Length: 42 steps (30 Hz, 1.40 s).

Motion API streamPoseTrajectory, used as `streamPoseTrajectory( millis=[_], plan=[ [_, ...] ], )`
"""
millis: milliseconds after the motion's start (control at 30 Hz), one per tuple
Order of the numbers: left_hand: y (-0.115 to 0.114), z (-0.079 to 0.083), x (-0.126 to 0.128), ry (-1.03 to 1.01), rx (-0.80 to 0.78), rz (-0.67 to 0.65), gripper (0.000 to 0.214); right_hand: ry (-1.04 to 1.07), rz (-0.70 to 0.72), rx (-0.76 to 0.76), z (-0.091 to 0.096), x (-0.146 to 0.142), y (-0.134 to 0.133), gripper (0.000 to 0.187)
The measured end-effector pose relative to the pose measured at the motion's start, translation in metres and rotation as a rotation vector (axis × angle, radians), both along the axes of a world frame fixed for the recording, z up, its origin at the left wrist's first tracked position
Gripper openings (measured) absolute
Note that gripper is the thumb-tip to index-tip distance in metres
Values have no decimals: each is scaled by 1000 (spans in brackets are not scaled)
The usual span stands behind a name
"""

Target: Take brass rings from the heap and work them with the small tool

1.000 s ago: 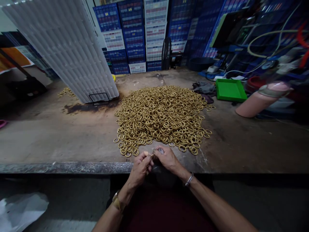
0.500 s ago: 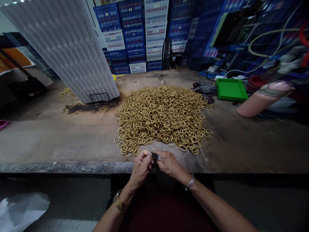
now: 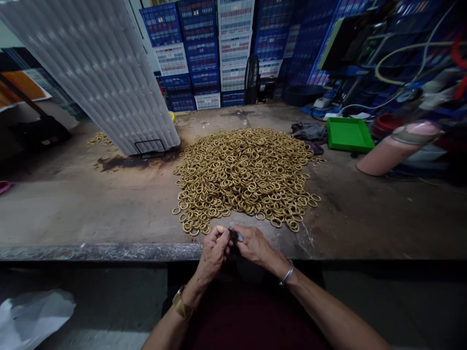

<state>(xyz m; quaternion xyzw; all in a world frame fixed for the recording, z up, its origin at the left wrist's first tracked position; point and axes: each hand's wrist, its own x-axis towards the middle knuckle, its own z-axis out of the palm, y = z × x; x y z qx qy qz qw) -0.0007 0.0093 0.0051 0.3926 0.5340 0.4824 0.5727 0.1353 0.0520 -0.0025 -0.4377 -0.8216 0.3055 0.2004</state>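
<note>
My left hand [image 3: 214, 248] is closed in a pinch at the table's front edge. A bit of a gold-coloured ring shows among its fingers; most of it is hidden. Against it, my right hand [image 3: 253, 247] is wrapped round a small hand tool [image 3: 239, 236] with a grey handle and a dark end, whose exact kind I cannot make out. The dark end meets the left fingertips. Just beyond both hands spreads a big heap of brass-coloured rings [image 3: 244, 175], with loose ones along its near rim.
On the wooden table [image 3: 91, 209], ribbed translucent sheets [image 3: 109, 82] lean at the left beside a dark stain. To the right are a green tray [image 3: 350, 134], a pink bottle [image 3: 394, 153] and a dark cloth [image 3: 309, 132]. Stacked crates [image 3: 204, 56] stand behind.
My hands stay together at nearly the same spot, with the tool's dark end turned slightly at the left fingertips. The heap looks the same.
</note>
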Motion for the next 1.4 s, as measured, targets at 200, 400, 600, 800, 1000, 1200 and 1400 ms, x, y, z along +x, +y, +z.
streamPoseTrajectory(
  millis=[200, 400, 600, 800, 1000, 1200, 1400],
  plan=[
    [-5, -4, -2, -4, 9, 2, 35, -71, 39, -25, 3, 0, 0, 14],
    [-13, 5, -3, -219, 0, -70, 31, -124, -113, 29, -4, 3, 15, 18],
    [-8, 10, -2, -457, -69, 20, 36, 338, -214, -497, 1, -7, 13, 24],
    [-7, 4, -3, -475, -46, 30, 30, 585, -42, -866, 8, -12, 2, 36],
    [-9, -2, -5, -436, -75, 52, 31, 559, -192, -763, 2, -15, 5, 18],
    [-7, -9, -5, -403, -105, 147, 28, 440, -195, -305, -3, -15, 7, 8],
    [-7, -6, -5, -338, -115, 59, 28, 330, -72, -118, -2, -10, 5, 12]
  ],
)
